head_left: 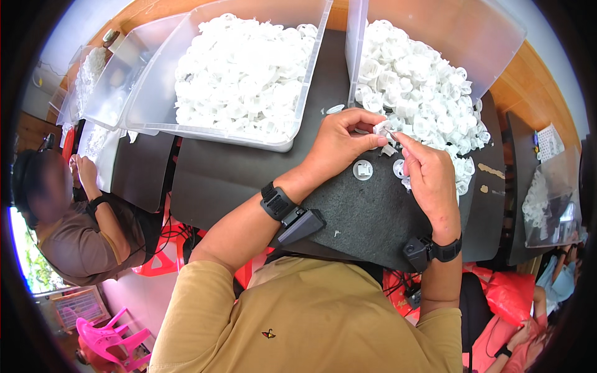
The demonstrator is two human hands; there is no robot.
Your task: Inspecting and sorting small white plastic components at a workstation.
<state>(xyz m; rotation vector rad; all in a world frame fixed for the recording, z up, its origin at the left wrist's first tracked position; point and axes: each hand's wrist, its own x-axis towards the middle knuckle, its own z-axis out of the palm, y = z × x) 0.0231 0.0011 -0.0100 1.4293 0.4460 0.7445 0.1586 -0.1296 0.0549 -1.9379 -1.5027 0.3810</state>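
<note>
"White plastic part (380, 128): where is it, and what is its form?"

"It is small and curved, held above the dark, matte table (367, 214), just beside the loose pile (418, 84) that extends toward the table's right edge."

"State of the grip?"

"Left hand (341, 140): thumb and fingertips closed in a pinch on the part. Right hand (430, 166): thumb and forefinger closed on a slim, dark tool (390, 133), largely hidden, its tip at the part."

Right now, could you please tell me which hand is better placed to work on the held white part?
Probably the right hand: it points what looks like a thin tool at the white part, while the left hand is occupied pinching it.
</note>
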